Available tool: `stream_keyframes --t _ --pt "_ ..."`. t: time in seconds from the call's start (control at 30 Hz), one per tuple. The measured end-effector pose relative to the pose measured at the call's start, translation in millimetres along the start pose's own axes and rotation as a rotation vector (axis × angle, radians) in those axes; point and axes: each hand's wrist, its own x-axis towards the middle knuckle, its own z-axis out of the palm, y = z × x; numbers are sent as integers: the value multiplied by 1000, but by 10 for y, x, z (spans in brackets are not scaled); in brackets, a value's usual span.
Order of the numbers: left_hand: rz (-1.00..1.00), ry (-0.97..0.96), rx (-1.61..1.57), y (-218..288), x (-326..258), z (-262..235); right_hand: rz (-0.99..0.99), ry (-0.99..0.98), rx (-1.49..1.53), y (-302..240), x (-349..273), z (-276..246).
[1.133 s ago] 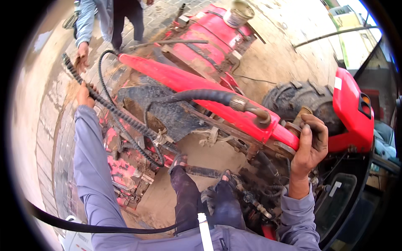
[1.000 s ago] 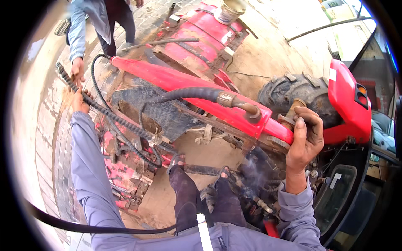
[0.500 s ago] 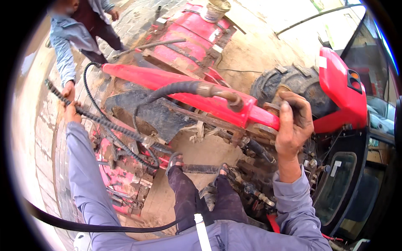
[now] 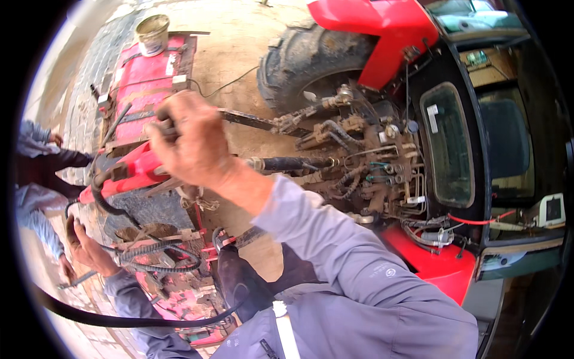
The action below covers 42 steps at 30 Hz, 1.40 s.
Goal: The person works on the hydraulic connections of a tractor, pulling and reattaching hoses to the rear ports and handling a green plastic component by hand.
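Observation:
My right hand is raised over the right end of a red hydraulic cylinder. Its fingers are curled round a dark, short piece whose kind I cannot make out, and the hand hides that end of the cylinder. At the lower left, my left hand is open, fingers stretched upward, beside a bundle of black spiral-wrapped hydraulic hoses. Another hose curves down from a metal elbow on the cylinder. Below my left hand, a co-worker's hand is near a dark rod-like piece.
A big tractor tyre stands under a red fender. Hydraulic couplings and pipes crowd the tractor's rear, below the cab window. A dirty bucket sits on the red implement. A co-worker stands at far left.
The view has swung right, toward the tractor. My left hand has let go of the spiral-wrapped hose. My right hand, earlier at the cylinder's end beside a rusty pin, is still there, fingers curled.

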Motion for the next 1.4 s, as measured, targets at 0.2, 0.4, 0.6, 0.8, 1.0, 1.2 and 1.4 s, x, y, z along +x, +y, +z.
stream_keyframes --t 0.2,0.4,0.6,0.8,1.0,1.2,1.4 --pt "268 -201 -271 1889 -962 1229 158 196 249 50 -155 -108" --pt "425 -413 -229 2363 -1464 1663 683 106 189 391 -1291 -1344" --pt "423 -544 -93 2268 -2172 1871 1209 583 -211 1539 -3323 -3228" --pt "189 -893 25 1911 -3212 1845 1363 908 -147 2359 -4147 -4586" --pt "-77 -1110 124 1991 -3976 1832 1438 1151 50 2795 -3835 -4873" --pt "-182 -1154 98 2070 -4227 1862 1489 912 610 2756 -3917 -4926" --pt "-206 -1296 93 2082 -4354 2036 1075 1056 1550 2357 -3745 -4799"
